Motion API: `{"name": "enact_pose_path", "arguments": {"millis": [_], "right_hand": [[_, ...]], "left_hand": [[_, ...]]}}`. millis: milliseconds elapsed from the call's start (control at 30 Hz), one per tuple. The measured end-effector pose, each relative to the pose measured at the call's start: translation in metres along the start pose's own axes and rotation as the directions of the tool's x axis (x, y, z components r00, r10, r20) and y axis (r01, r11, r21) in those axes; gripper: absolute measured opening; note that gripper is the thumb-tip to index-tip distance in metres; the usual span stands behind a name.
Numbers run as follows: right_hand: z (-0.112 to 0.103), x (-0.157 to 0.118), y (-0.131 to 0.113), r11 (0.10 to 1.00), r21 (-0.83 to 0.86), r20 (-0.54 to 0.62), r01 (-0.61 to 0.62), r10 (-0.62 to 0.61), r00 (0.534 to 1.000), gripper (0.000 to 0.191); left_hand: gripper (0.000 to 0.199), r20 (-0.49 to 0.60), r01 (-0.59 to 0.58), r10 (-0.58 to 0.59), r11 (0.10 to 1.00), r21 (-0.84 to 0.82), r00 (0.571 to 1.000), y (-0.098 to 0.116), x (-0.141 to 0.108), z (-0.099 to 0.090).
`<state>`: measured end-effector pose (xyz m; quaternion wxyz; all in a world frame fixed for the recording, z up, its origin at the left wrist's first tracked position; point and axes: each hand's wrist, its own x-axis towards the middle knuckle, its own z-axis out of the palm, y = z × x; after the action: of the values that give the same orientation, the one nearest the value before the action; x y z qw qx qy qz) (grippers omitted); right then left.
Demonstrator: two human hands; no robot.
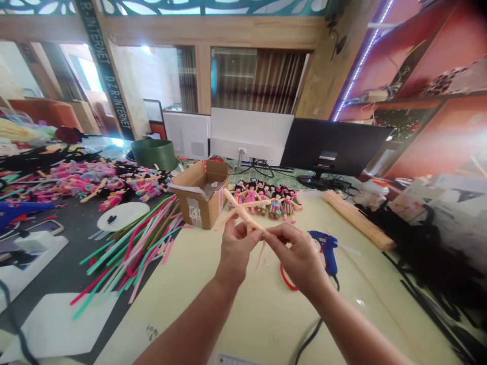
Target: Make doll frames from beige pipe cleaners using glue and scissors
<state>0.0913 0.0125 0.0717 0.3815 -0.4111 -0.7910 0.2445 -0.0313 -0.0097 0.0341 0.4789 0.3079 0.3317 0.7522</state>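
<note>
Between both hands is a peach-coloured figure of twisted pipe cleaners (243, 210), with limbs sticking out to the upper left, to the right and downward. My left hand (236, 248) is closed around its lower body. The fingertips of my right hand (294, 251) pinch its lower right end, close against the left thumb. Beyond my right hand lies a blue hot glue gun (327, 251) with a dark cord. A red ring (288, 278) is partly hidden under the right hand. Small finished pipe-cleaner dolls (266, 198) with black hair lie in a group behind my hands.
An open cardboard box (203, 205) stands behind left, beside a heap of coloured pipe cleaners (140, 243). A peach pipe-cleaner bundle (359, 219) and a black pile (433, 253) lie right. Many doll pieces (87, 177) cover the left side. Monitors (251, 134) line the back.
</note>
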Motion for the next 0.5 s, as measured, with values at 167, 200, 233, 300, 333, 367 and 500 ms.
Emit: {"name": "enact_pose_path", "arguments": {"millis": [167,200,233,300,333,367,500], "right_hand": [[0.000,0.007,-0.009,0.941,0.249,0.136,-0.230,0.202,0.970,0.022],[0.000,0.008,-0.008,0.920,0.290,0.165,-0.263,0.223,0.961,0.022],[0.000,0.009,-0.007,0.897,0.329,0.190,-0.296,0.244,0.951,0.023],[-0.002,0.011,-0.005,0.840,0.397,0.250,-0.371,0.290,0.924,0.024],[-0.004,0.011,-0.004,0.809,0.428,0.281,-0.402,0.304,0.910,0.024],[-0.005,0.012,-0.003,0.778,0.458,0.316,-0.430,0.310,0.897,0.025],[-0.013,0.011,-0.001,0.639,0.554,0.469,-0.534,0.290,0.834,0.030]], "left_hand": [[0.049,-0.014,-0.104,0.104,0.994,0.024,0.994,0.009,-0.001,0.003],[0.047,-0.014,-0.110,0.111,0.993,0.037,0.994,0.010,-0.001,0.003],[0.046,-0.012,-0.114,0.115,0.992,0.053,0.993,0.011,-0.001,0.003],[0.040,0.005,-0.124,0.124,0.987,0.098,0.992,0.011,-0.001,0.002],[0.036,0.022,-0.134,0.132,0.983,0.124,0.991,0.009,0.000,0.001],[0.033,0.047,-0.148,0.143,0.977,0.152,0.989,0.008,0.001,-0.001],[0.021,0.156,-0.207,0.172,0.947,0.245,0.973,0.002,0.003,-0.008]]}}
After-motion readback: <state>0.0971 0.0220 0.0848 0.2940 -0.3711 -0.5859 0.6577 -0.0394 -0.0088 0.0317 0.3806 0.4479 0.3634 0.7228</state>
